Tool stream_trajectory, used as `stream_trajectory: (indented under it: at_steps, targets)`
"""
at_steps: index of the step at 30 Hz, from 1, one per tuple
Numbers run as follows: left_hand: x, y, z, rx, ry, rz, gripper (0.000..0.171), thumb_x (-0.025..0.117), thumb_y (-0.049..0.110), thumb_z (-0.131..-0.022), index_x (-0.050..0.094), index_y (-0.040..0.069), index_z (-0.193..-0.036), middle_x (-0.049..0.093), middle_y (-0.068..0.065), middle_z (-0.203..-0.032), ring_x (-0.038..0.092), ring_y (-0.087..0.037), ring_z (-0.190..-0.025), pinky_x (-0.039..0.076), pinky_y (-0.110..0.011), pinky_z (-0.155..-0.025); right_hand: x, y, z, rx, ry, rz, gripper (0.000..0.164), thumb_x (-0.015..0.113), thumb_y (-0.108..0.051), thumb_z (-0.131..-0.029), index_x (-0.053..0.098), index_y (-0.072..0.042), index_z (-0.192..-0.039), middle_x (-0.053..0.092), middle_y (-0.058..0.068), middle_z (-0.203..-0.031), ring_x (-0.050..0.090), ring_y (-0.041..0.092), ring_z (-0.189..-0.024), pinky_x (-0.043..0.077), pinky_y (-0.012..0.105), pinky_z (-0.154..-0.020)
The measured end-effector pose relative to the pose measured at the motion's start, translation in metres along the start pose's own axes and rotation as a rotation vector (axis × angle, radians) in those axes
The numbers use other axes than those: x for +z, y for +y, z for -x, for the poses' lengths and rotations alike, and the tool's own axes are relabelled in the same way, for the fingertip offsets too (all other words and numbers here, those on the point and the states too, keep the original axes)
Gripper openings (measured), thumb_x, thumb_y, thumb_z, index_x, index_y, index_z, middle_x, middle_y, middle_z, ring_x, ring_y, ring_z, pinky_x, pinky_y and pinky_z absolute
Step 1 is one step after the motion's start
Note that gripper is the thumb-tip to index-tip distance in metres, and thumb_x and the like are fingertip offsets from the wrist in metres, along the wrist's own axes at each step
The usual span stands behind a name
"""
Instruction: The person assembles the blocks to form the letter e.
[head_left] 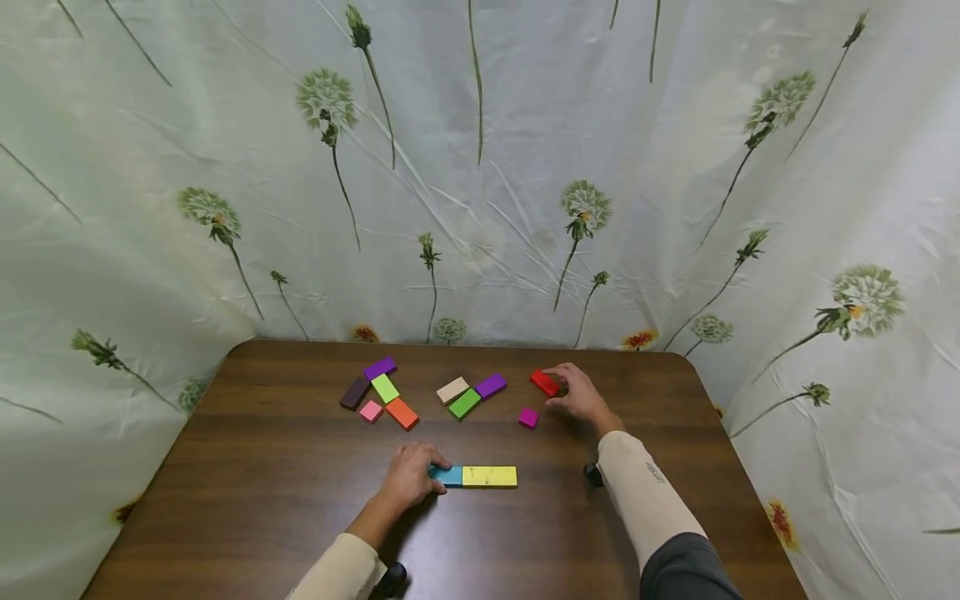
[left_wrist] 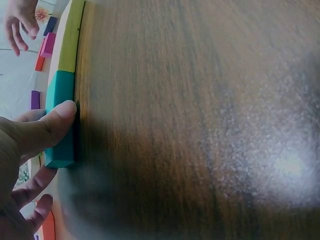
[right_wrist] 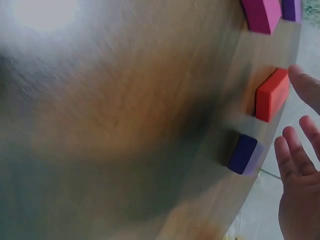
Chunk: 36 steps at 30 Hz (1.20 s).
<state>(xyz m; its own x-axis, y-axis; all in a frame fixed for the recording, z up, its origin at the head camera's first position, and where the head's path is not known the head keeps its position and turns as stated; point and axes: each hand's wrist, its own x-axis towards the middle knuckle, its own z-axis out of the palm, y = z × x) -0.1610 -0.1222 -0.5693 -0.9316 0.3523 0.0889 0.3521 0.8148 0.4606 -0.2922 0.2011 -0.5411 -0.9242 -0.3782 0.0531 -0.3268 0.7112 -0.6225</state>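
My left hand (head_left: 408,477) pinches a blue rectangular block (left_wrist: 62,115), the thumb on its near side and fingers on the far side. The block lies flat on the table, end to end with a longer yellow block (head_left: 489,477). Farther back and to the right, my right hand (head_left: 581,396) hovers beside a red block (head_left: 545,382), its fingers spread. In the right wrist view a small gap seems to part the fingertips from the red block. A dark blue-violet block (right_wrist: 245,154) stands near that hand; the hand hides it in the head view. A magenta block (head_left: 528,417) lies left of the hand.
Beige (head_left: 452,390), green (head_left: 465,404) and purple (head_left: 491,385) blocks lie together at mid-back. Left of them is a cluster with dark brown (head_left: 356,393), lime (head_left: 386,388), orange (head_left: 402,413), pink (head_left: 371,411) and purple blocks. A flowered curtain (head_left: 480,208) hangs behind the wooden table (head_left: 247,467).
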Motion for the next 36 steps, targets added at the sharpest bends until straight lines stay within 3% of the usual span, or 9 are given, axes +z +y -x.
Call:
stream_trajectory:
  at_steps: [9,13,20,30,36]
  targets:
    - [0.000,0.002,0.000,0.003,0.010,0.001,0.032,0.090,0.018,-0.060,0.078,0.012,-0.089,0.069,0.001,-0.086,0.061,-0.024,-0.083,0.038,-0.041,-0.077,-0.009,0.004,-0.025,-0.056,-0.149,0.109,0.059,0.077,0.011,-0.069,0.057,0.005,-0.124,0.052,0.024,-0.127,0.054,0.041,-0.112,0.045,0.049,-0.095]
    - [0.000,0.001,0.001,-0.002,0.012,-0.018,0.032,0.091,0.018,-0.060,0.079,0.013,-0.089,0.069,0.001,-0.085,0.061,-0.024,-0.084,0.039,-0.042,-0.078,-0.009,0.002,-0.035,-0.104,-0.216,0.163,0.062,0.078,0.009,-0.067,0.056,0.007,-0.125,0.051,0.025,-0.128,0.052,0.040,-0.115,0.043,0.047,-0.096]
    - [0.000,0.001,0.001,0.000,0.001,-0.013,0.031,0.091,0.018,-0.060,0.079,0.011,-0.088,0.067,0.002,-0.083,0.060,-0.022,-0.083,0.037,-0.040,-0.075,-0.008,0.004,-0.043,-0.060,-0.322,0.221,0.060,0.074,0.009,-0.068,0.056,0.007,-0.125,0.051,0.025,-0.129,0.048,0.041,-0.120,0.039,0.048,-0.101]
    - [0.000,0.002,0.001,0.053,0.050,-0.065,0.033,0.090,0.020,-0.058,0.079,0.014,-0.089,0.067,0.004,-0.082,0.062,-0.023,-0.084,0.042,-0.039,-0.074,-0.010,0.011,-0.040,-0.077,-0.281,0.295,0.053,0.074,0.011,-0.071,0.058,0.008,-0.121,0.058,0.023,-0.121,0.054,0.038,-0.112,0.044,0.046,-0.095]
    - [0.001,-0.001,0.003,0.057,0.040,-0.077,0.033,0.090,0.021,-0.058,0.079,0.015,-0.089,0.067,0.005,-0.082,0.063,-0.023,-0.084,0.042,-0.039,-0.074,-0.007,0.005,-0.041,-0.004,-0.295,0.268,0.056,0.077,0.008,-0.069,0.059,0.006,-0.121,0.060,0.021,-0.119,0.055,0.035,-0.106,0.045,0.045,-0.093]
